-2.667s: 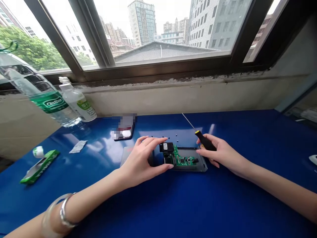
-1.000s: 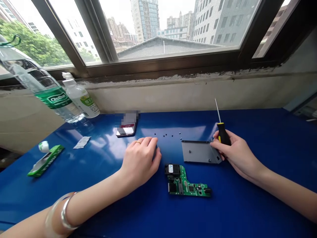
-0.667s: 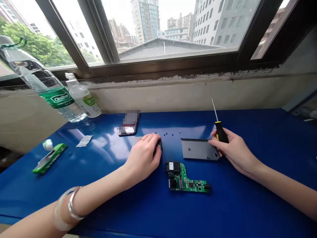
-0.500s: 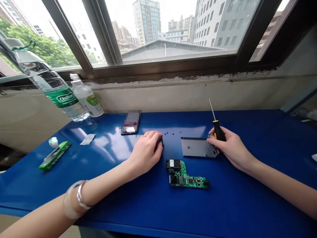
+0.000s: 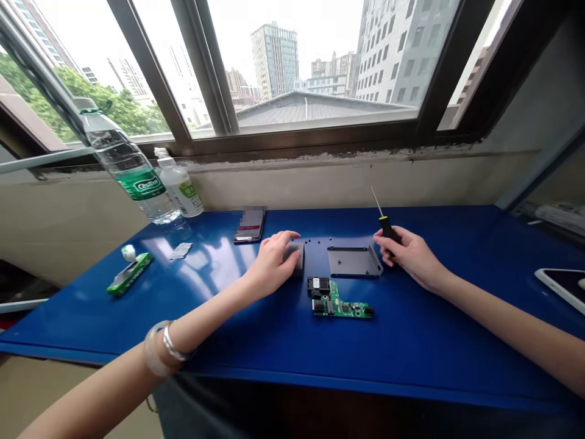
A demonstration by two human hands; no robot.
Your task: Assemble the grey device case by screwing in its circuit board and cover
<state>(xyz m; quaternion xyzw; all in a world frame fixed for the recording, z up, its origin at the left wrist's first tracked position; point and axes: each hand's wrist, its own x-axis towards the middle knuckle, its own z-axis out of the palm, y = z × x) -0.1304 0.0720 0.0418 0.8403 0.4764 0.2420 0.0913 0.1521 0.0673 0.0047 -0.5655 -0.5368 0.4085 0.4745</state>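
Observation:
My left hand (image 5: 273, 262) rests on a grey metal cover (image 5: 295, 257) on the blue table (image 5: 274, 341), fingers curled over it. My right hand (image 5: 408, 256) is closed round a black-and-yellow screwdriver (image 5: 386, 227), its thin shaft pointing up and away. The right hand's fingers touch the right edge of a grey metal case tray (image 5: 353, 261). A green circuit board (image 5: 336, 299) lies loose on the table just in front of the tray. Several tiny dark screws (image 5: 315, 241) lie behind the tray.
A phone (image 5: 250, 225) lies at the back. Two water bottles (image 5: 132, 171) stand at the back left by the window wall. A green pack (image 5: 129, 273) and a small white sachet (image 5: 181, 250) lie at left. A tablet edge (image 5: 562, 285) shows at far right.
The circuit board came out of the case and now lies on the table in front of it. The tray shifted right under the right hand. The camera pulled back.

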